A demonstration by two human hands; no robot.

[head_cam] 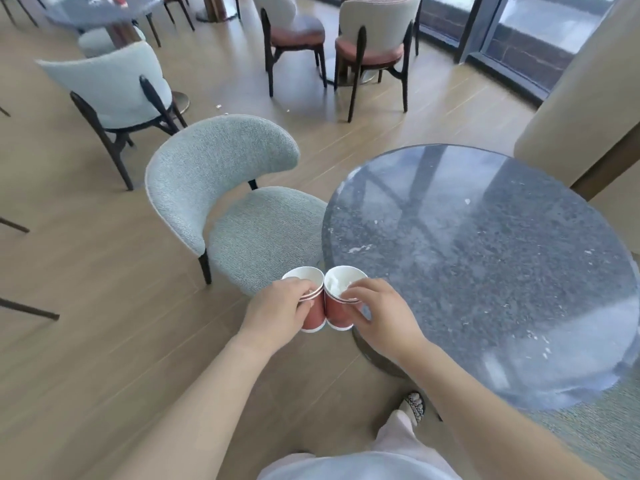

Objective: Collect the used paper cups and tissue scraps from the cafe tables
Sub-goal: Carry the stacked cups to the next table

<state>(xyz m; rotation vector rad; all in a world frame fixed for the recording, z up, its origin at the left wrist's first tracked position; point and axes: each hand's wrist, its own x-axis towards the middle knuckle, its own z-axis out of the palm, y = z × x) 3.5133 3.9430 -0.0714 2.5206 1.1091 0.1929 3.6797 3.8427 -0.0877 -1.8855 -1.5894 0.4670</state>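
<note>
My left hand (pixel 277 306) grips a red paper cup (pixel 313 317) with a white rim, apparently a small stack of nested cups. My right hand (pixel 377 310) grips a second red paper cup (pixel 337 313), also stacked, with white tissue scraps (pixel 336 284) inside it. The two cups touch side by side, held in the air just left of the round grey stone table (pixel 485 271). Small white tissue bits (pixel 356 250) lie scattered on the tabletop.
A grey-green upholstered chair (pixel 225 202) stands left of the table, close to the cups. More chairs (pixel 374 46) and another round table (pixel 100 8) stand farther back. A tissue scrap (pixel 219 106) lies on the wooden floor. A beige pillar (pixel 581 98) rises at right.
</note>
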